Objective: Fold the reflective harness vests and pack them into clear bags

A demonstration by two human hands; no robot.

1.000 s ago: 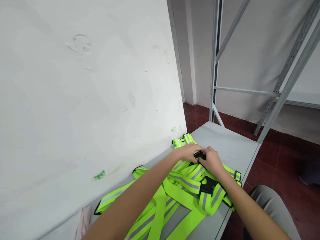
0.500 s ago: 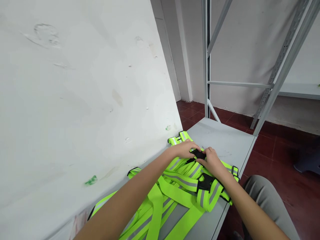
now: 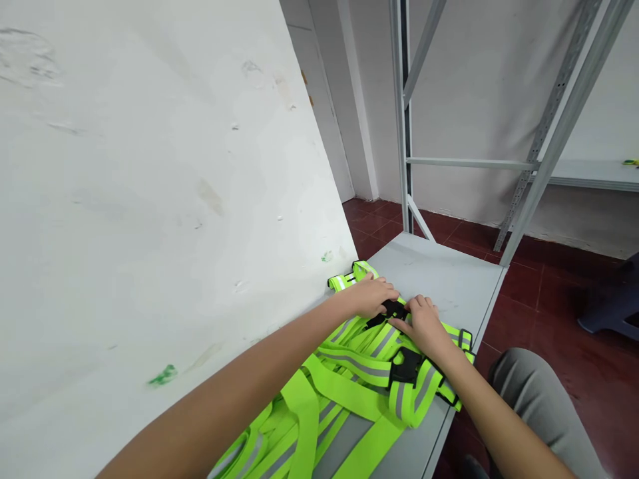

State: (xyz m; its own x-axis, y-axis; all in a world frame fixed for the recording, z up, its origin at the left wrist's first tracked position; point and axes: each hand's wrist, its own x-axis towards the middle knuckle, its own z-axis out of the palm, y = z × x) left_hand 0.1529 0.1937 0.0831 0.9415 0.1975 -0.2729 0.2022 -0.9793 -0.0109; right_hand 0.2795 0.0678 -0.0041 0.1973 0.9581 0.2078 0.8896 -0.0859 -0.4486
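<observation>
Two hands, both bare, close together over one pile: left hand, fingers curled on the left end of a black buckle; right hand, thumb and fingers pinching the same buckle at its right end. Whether the buckle's halves are joined cannot be told, the fingertips covering part of it. Reflective straps, lime-yellow with grey stripes, heaped loosely beneath both hands and forearms, some flat, some looped; several bands run toward the lower edge of view. Second black buckle, lying on the straps nearer the wearer, just left of the right forearm. Black strap adjuster, at the right end of the heap, near the shelf's front edge. Grey shelf, bearing the whole heap, its far end bare. White panel, upright along the left side of the shelf, scuffed, with green marks low down. Metal frame, pale grey, rising at the shelf's far end, with crossbar and diagonal braces. Grey trouser leg, right of the shelf. Red tiled floor, beyond and below. Dark blue object, at the right edge, partly cut off. Pale wall, behind the frame.
</observation>
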